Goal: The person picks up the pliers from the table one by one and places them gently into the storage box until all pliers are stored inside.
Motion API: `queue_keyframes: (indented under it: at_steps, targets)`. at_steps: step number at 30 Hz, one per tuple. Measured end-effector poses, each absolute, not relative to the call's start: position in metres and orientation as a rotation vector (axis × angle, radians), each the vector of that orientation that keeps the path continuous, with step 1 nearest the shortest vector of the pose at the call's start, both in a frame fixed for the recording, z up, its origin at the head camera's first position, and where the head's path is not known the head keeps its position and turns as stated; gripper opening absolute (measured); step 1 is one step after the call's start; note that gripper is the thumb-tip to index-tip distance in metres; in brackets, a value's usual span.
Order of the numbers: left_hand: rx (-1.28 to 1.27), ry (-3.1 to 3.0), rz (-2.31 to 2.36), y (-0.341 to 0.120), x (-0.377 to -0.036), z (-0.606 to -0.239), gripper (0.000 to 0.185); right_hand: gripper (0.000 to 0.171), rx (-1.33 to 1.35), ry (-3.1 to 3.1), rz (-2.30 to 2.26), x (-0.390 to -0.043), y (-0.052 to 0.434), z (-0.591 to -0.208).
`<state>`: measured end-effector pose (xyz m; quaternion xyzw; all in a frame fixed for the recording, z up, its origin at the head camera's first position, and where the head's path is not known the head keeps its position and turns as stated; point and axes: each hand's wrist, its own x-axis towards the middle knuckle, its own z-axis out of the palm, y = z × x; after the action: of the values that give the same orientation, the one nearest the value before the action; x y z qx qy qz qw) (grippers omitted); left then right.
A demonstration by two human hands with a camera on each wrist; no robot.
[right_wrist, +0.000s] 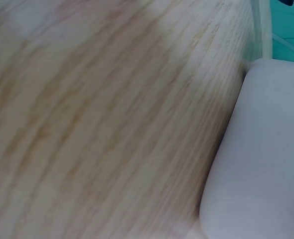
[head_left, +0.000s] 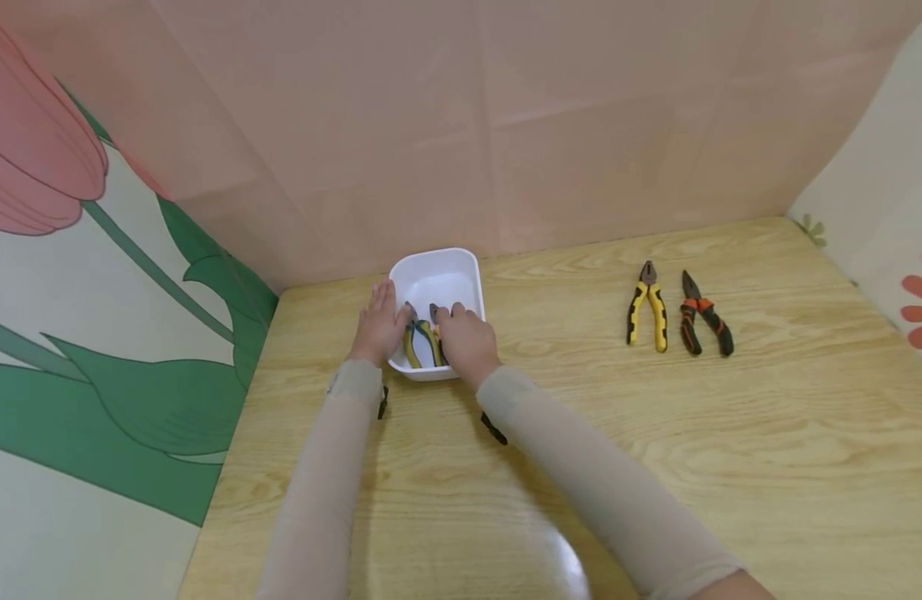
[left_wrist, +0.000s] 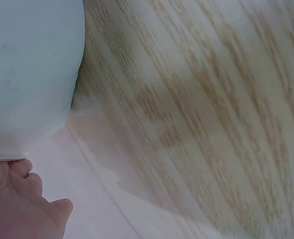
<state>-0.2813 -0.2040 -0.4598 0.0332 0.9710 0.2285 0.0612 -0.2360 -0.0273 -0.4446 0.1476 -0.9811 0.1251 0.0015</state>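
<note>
A white plastic bin (head_left: 441, 268) stands on the table, with pliers (head_left: 428, 343) with yellow-green handles lying inside it. My left hand (head_left: 381, 325) rests at the left rim of the bin, its fingers reaching forward; the left wrist view shows that hand (left_wrist: 25, 201) close to the bin's wall (left_wrist: 30, 79). Over the right side of the bin, my right hand (head_left: 468, 340) has curled fingers round a second pair of pliers (head_left: 434, 312). Most of this tool is hidden beneath the hand; its dark jaws point away from me.
To the right lie pliers (head_left: 647, 308) with yellow-and-black handles and, beside them, long-nosed pliers (head_left: 704, 317) with orange-and-black handles. A pink cloth backdrop (head_left: 401, 133) rises behind the wood-grain table (head_left: 776, 433). Flower-patterned panels (head_left: 168, 375) flank the left and right sides.
</note>
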Motion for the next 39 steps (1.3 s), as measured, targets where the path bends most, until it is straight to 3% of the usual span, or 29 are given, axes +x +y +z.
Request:
queue_keyframes:
  at_steps: [12, 20, 39]
  targets:
    - [0.107, 2.929, 0.668, -0.204, -0.276, -0.459, 0.07, 0.039, 0.6, -2.873, 0.438, -0.234, -0.018, -0.453]
    - [0.114, 2.941, 0.67, -0.203, -0.275, -0.457, 0.069, 0.033, 0.62, -2.799, 0.429, -0.235, -0.013, -0.452]
    - [0.144, 2.98, 0.635, -0.204, -0.278, -0.456, 0.07, 0.03, 0.519, -2.788, 0.573, -0.243, 0.012, -0.437]
